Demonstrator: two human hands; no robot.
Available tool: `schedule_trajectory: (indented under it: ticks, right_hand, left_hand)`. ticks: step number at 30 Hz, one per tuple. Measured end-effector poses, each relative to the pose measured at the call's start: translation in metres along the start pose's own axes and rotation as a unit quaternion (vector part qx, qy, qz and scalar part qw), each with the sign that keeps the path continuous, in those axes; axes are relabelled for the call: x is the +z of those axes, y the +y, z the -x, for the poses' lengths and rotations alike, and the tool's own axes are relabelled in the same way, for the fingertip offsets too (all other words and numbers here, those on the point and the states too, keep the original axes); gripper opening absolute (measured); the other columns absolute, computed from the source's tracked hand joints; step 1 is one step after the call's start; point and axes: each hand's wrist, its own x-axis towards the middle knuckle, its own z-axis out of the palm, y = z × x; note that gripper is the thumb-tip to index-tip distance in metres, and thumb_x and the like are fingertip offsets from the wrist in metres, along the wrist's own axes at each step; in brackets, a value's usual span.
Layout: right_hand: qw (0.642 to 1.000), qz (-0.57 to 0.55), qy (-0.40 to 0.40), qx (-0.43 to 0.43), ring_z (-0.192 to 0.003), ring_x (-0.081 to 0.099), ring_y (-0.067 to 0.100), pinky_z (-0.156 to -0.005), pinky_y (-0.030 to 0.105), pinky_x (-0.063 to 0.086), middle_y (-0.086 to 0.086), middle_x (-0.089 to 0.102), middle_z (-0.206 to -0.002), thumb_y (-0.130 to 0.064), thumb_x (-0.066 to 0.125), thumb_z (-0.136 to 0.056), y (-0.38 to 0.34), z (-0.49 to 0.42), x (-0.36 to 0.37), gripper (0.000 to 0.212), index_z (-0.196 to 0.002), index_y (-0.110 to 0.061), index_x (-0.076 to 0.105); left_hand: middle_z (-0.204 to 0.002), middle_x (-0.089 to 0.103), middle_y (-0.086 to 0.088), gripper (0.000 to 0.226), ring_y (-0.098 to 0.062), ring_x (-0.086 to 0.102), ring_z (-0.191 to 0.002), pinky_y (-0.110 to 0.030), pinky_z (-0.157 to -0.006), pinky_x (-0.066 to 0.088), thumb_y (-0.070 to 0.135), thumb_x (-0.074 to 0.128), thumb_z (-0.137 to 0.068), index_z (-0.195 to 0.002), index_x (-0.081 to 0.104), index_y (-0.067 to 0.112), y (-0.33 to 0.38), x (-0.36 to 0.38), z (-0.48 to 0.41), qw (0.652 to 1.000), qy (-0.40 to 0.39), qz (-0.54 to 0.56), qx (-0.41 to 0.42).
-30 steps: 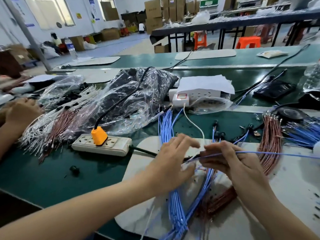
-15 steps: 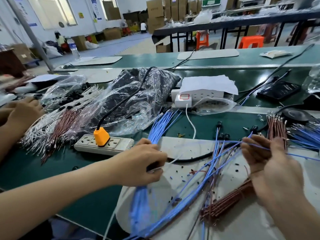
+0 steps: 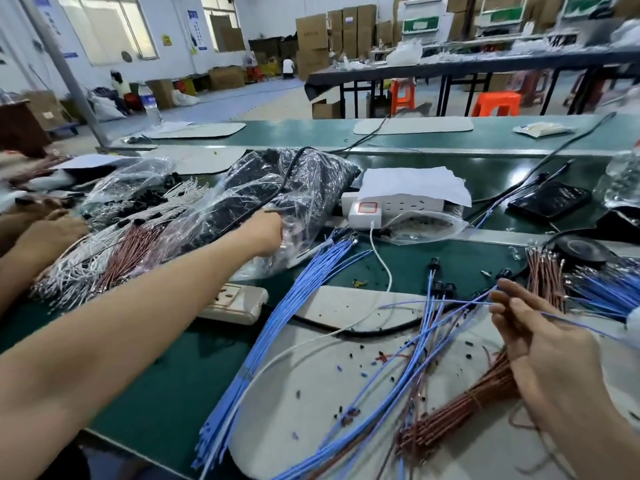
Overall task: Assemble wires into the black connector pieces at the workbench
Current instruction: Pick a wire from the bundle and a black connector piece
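Observation:
My left hand (image 3: 265, 233) is stretched far forward into the mouth of a clear plastic bag (image 3: 304, 188) full of black connector pieces; its fingers are hidden by the plastic. My right hand (image 3: 530, 327) hovers over the grey mat (image 3: 311, 375) and pinches a thin blue wire (image 3: 433, 301) that runs left from its fingertips. A thick bundle of blue wires (image 3: 294, 306) fans across the mat's left edge. A brown wire bundle (image 3: 460, 407) lies below my right hand. A few blue wires ending in black connectors (image 3: 438, 289) lie at the mat's far edge.
A beige power strip (image 3: 235, 303) lies under my left forearm. A white power strip (image 3: 398, 204) under paper and a black phone (image 3: 550, 199) sit farther back. Another person's hands (image 3: 45, 233) work on white and brown wires (image 3: 97, 251) at the left. More wire bundles (image 3: 588, 289) lie right.
My left hand left the blue wire bundle near the mat and reached forward into the plastic bag. My right hand kept its pinch on the blue wire and shifted right.

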Motion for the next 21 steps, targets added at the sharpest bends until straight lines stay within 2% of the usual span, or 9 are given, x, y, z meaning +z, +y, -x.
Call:
schedule_trajectory:
  ticks: [3, 6, 8, 11, 13, 16, 17, 19, 21]
  right_hand:
    - [1.000, 0.004, 0.000, -0.009, -0.067, 0.071, 0.014, -0.063, 0.020, 0.058, 0.003, 0.076, -0.084, -0.016, 0.041, -0.101, 0.000, 0.001, 0.001, 0.026, -0.098, -0.010, 0.066]
    - [1.000, -0.017, 0.000, 0.004, -0.072, 0.073, 0.021, -0.063, 0.027, 0.060, 0.010, 0.075, -0.086, -0.033, 0.039, -0.099, -0.002, 0.002, 0.002, 0.034, -0.103, -0.009, 0.063]
    - [0.999, -0.047, 0.016, 0.022, -0.072, 0.073, 0.021, -0.063, 0.025, 0.059, 0.014, 0.075, -0.083, -0.038, 0.043, -0.096, -0.005, 0.002, 0.005, 0.038, -0.100, -0.006, 0.063]
    - [0.995, -0.092, 0.020, 0.041, -0.069, 0.072, 0.015, -0.064, 0.019, 0.057, 0.011, 0.074, -0.079, -0.021, 0.056, -0.088, -0.007, 0.001, 0.004, 0.021, -0.095, -0.002, 0.063]
    - [0.995, -0.093, 0.007, 0.046, -0.066, 0.070, 0.010, -0.065, 0.016, 0.056, 0.007, 0.074, -0.075, -0.003, 0.049, -0.093, -0.006, 0.000, 0.002, 0.015, -0.096, -0.002, 0.064]
    - [0.997, -0.064, 0.007, 0.029, -0.065, 0.070, 0.011, -0.065, 0.017, 0.057, 0.007, 0.074, -0.077, -0.008, 0.042, -0.100, -0.004, 0.001, 0.003, 0.022, -0.097, -0.003, 0.063]
    - [0.998, -0.060, 0.011, 0.024, -0.067, 0.071, 0.014, -0.065, 0.020, 0.058, 0.008, 0.075, -0.079, -0.015, 0.040, -0.101, -0.004, 0.002, 0.004, 0.025, -0.097, -0.004, 0.063]
    - [0.997, -0.067, 0.018, 0.028, -0.070, 0.073, 0.021, -0.065, 0.027, 0.060, 0.014, 0.074, -0.080, -0.024, 0.036, -0.103, -0.005, 0.004, 0.004, 0.033, -0.096, -0.004, 0.061]
    - [0.996, -0.072, 0.028, 0.041, -0.070, 0.073, 0.025, -0.065, 0.031, 0.061, 0.017, 0.074, -0.079, -0.027, 0.034, -0.104, -0.007, 0.004, 0.004, 0.036, -0.095, -0.004, 0.060]
  left_hand:
    - [-0.127, 0.056, -0.021, 0.038, -0.032, 0.055, -0.112, -0.034, -0.092, 0.044, 0.005, 0.052, -0.092, -0.129, 0.048, -0.002, -0.001, 0.019, -0.013, 0.999, -0.023, 0.040, -0.012]
    - [-0.147, 0.037, -0.019, 0.058, -0.033, 0.039, -0.133, -0.034, -0.108, 0.033, -0.002, 0.045, -0.091, -0.146, 0.029, 0.005, 0.000, 0.029, -0.019, 0.992, -0.011, 0.122, -0.033]
    - [-0.144, 0.042, -0.020, 0.053, -0.033, 0.042, -0.131, -0.036, -0.107, 0.035, -0.003, 0.047, -0.091, -0.142, 0.037, 0.005, -0.002, 0.031, -0.023, 0.992, 0.004, 0.125, -0.035]
    - [-0.118, 0.057, -0.025, 0.030, -0.036, 0.054, -0.106, -0.034, -0.081, 0.040, -0.008, 0.046, -0.085, -0.113, 0.054, 0.000, 0.003, 0.032, -0.023, 0.986, 0.054, 0.154, -0.036]
    - [-0.100, 0.057, -0.023, 0.018, -0.032, 0.052, -0.088, -0.032, -0.072, 0.036, -0.011, 0.045, -0.082, -0.095, 0.053, -0.001, 0.008, 0.032, -0.020, 0.984, 0.070, 0.158, -0.047]
    - [-0.082, 0.052, -0.013, 0.015, -0.027, 0.047, -0.080, -0.032, -0.068, 0.035, -0.006, 0.050, -0.082, -0.072, 0.046, 0.004, 0.013, 0.030, -0.019, 0.982, 0.070, 0.167, -0.060]
    - [-0.082, 0.053, -0.011, 0.015, -0.027, 0.049, -0.082, -0.032, -0.068, 0.036, -0.003, 0.053, -0.082, -0.071, 0.047, 0.006, 0.015, 0.028, -0.018, 0.982, 0.061, 0.168, -0.055]
    - [-0.094, 0.057, -0.014, 0.008, -0.030, 0.054, -0.094, -0.032, -0.077, 0.041, -0.002, 0.056, -0.082, -0.089, 0.056, 0.002, 0.018, 0.025, -0.017, 0.984, 0.055, 0.167, -0.040]
    - [-0.104, 0.060, -0.020, 0.019, -0.034, 0.055, -0.103, -0.032, -0.080, 0.041, -0.004, 0.053, -0.082, -0.100, 0.056, 0.002, 0.018, 0.024, -0.017, 0.987, 0.060, 0.146, -0.036]
